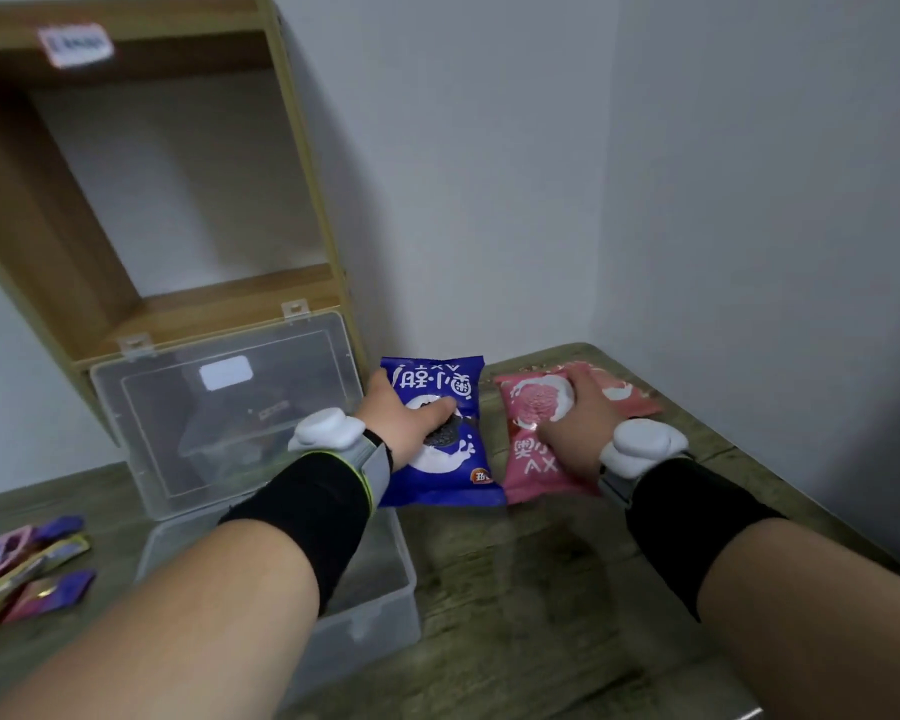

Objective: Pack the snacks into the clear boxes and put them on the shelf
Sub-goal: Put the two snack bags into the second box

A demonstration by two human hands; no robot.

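Here left hand (pixel 405 423) clasps blue packet (pixel 440 433); right hand (pixel 578 428) clasps pink packet (pixel 546 433) beside it.

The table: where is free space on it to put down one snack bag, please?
Bare table lies in front of the blue bag and pink bag, between the clear box and the right forearm. The far left edge is crowded with small snack packets; the hands cover both bags.
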